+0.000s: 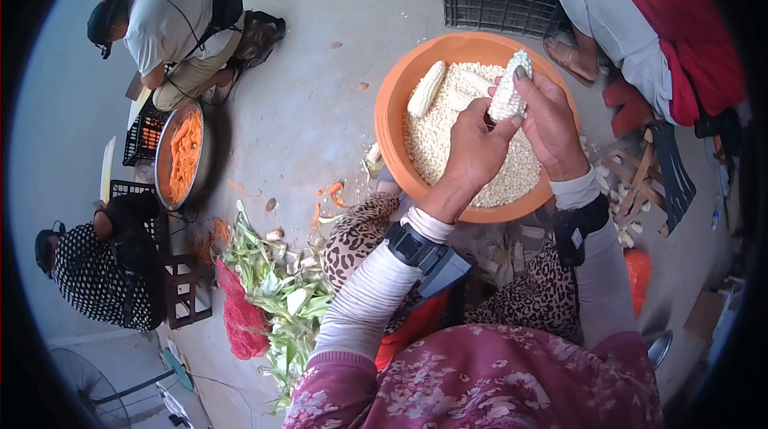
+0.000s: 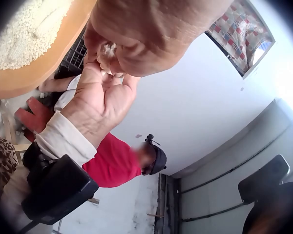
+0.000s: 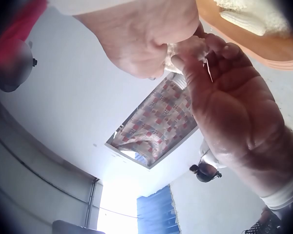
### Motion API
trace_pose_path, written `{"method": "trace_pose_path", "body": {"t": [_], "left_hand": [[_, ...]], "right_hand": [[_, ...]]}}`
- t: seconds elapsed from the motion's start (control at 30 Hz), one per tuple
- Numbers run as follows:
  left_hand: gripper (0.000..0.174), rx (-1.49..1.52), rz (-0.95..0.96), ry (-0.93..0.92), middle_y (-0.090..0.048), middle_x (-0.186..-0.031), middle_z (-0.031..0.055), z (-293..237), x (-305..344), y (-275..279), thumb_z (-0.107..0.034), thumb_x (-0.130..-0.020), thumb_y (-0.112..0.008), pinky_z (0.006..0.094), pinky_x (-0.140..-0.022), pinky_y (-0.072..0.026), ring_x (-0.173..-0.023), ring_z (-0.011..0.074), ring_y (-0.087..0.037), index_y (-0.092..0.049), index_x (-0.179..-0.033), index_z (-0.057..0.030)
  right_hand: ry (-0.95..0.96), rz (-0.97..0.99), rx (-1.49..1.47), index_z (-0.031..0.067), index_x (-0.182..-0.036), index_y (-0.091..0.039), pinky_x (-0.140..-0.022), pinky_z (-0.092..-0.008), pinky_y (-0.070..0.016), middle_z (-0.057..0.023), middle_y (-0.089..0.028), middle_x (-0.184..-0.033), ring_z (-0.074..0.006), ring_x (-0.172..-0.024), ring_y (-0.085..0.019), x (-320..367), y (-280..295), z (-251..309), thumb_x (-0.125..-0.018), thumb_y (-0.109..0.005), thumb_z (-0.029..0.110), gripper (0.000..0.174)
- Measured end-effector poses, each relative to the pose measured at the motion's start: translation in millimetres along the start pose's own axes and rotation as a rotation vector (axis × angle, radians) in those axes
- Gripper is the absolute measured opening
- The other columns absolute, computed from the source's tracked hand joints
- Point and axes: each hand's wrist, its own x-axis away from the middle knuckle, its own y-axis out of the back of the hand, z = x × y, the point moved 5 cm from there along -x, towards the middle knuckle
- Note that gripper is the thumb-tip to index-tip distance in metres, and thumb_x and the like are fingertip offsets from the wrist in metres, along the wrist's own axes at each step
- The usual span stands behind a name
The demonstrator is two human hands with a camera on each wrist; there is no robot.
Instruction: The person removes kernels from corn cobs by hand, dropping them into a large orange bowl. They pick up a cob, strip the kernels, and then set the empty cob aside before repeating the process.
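Observation:
Over a large orange tub point(image 1: 390, 101), both hands hold one white corn cob point(image 1: 509, 95), its upper end pointing away from the body. The left hand point(image 1: 478, 149) pinches the lower end between thumb and fingers. My right hand point(image 1: 552, 121) wraps the cob's right side, thumb lying along the kernels. Loose white kernels point(image 1: 436, 149) fill much of the tub, and a few more cobs point(image 1: 426, 89) lie on them. In the right wrist view, the left palm point(image 3: 239, 107) faces the camera, a thin strand hanging by its fingers; the hands hide most of the cob.
Green husks point(image 1: 292, 305) and a red net bag point(image 1: 240, 313) lie on the floor at left. Two people sit beyond, by a metal basin point(image 1: 206, 153) of orange carrot pieces. Another person point(image 1: 696, 45) sits at upper right, near a black crate point(image 1: 500, 7). Cobs and wooden pieces lie right of the tub.

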Motion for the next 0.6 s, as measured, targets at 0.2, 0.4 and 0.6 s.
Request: {"method": "trace_pose_path", "body": {"t": [0.2,0.4,0.6], "left_hand": [[0.03,-0.094,-0.065,-0.038,-0.056,-0.08,0.0078,2,0,3,-0.012,-0.084,-0.061,0.0257,-0.061,-0.0452,-0.069,0.0121,-0.054,-0.049,-0.104,0.0077],[0.031,-0.14,-0.105,-0.098,-0.061,-0.085,0.023,-4,4,6,-0.013,-0.083,-0.06,0.0347,-0.069,-0.0493,-0.078,0.0285,-0.064,-0.048,-0.1,0.0111],[0.032,-0.128,-0.09,-0.078,-0.061,-0.089,0.027,-10,7,7,-0.011,-0.082,-0.06,0.0387,-0.078,-0.0475,-0.089,0.0383,-0.061,-0.049,-0.101,0.0115]], "right_hand": [[-0.035,0.067,0.029,-0.0058,-0.113,-0.047,-0.083,-0.0303,-0.0471,-0.0118,-0.058,-0.102,-0.0168,-0.093,-0.058,1,-3,-2,-0.096,-0.045,0.02,0.031],[-0.037,0.119,0.074,-0.0089,-0.118,-0.043,-0.089,-0.0338,-0.0456,-0.0171,-0.055,-0.109,-0.022,-0.1,-0.057,-5,5,-10,-0.095,-0.046,0.022,0.039],[-0.015,0.177,0.153,-0.0124,-0.127,-0.033,-0.1,-0.0374,-0.0371,-0.0232,-0.046,-0.124,-0.0262,-0.115,-0.049,-5,7,-6,-0.095,-0.047,0.023,0.05]]}}
